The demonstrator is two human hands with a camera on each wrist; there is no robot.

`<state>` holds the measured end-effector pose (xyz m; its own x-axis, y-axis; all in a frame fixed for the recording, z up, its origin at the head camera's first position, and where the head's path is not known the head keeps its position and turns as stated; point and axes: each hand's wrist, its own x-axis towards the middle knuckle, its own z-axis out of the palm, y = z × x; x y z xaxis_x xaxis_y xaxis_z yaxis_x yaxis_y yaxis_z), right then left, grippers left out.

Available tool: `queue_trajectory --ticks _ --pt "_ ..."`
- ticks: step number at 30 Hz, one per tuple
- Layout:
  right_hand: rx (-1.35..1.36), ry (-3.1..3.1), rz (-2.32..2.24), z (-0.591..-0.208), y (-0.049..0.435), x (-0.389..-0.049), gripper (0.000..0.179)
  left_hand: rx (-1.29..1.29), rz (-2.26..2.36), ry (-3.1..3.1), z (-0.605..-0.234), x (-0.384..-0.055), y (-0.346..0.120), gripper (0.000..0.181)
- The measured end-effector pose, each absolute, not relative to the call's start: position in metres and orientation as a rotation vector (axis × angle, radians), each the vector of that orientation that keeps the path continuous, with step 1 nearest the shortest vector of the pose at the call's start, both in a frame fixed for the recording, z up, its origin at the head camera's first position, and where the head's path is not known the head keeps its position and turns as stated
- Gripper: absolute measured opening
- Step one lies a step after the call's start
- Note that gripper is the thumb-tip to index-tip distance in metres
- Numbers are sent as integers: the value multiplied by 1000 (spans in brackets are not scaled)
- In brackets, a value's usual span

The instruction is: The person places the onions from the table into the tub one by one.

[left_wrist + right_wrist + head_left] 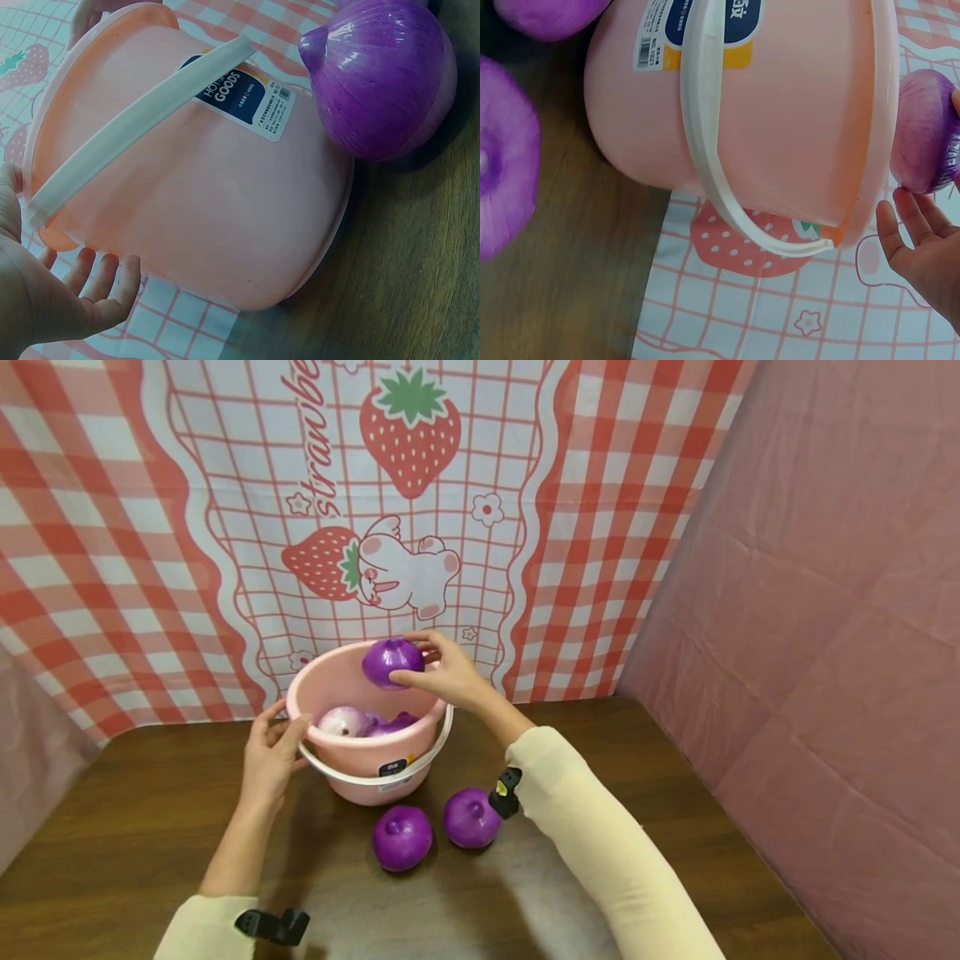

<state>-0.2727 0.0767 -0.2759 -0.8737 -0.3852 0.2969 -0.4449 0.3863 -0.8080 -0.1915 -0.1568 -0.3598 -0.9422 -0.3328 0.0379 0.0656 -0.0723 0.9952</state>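
Observation:
A pink bucket (341,757) stands on the table near the backdrop, its white handle (142,129) folded down across the front. At its left rim my left hand (272,753) holds on, thumb over the edge and fingers along the outside. Above the bucket's opening, toward the right rim, my right hand (456,678) grips a shiny purple onion (392,662) between thumb and fingers. Inside the bucket lie a pale onion (343,722) and more purple onions (396,724), partly hidden by the front wall.
Two purple onions sit on the wooden table just before the bucket, one onion (402,838) to the left and another onion (471,818) beneath the right forearm. Behind the bucket hangs a strawberry-print cloth (495,568); a pink cloth wall (810,610) borders the right side.

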Motion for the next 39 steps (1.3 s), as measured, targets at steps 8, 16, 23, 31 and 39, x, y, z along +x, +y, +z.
queue_trajectory --ticks 8,16,23,31,39 --pt "757 -2568 1549 -277 68 -274 59 294 -2096 -1937 -360 -191 -157 59" --pt "750 -2542 1576 -282 64 -276 57 281 -2089 -1946 -361 -192 -157 58" --pt "727 -2551 1583 -283 57 -276 57 283 -2086 -1939 -361 -192 -158 58" --pt "709 -2564 1532 -285 50 -276 57 285 -2093 -1924 -361 -192 -157 58" --pt "707 -2559 1565 -289 45 -276 60 274 -2114 -1917 -361 -191 -158 60"
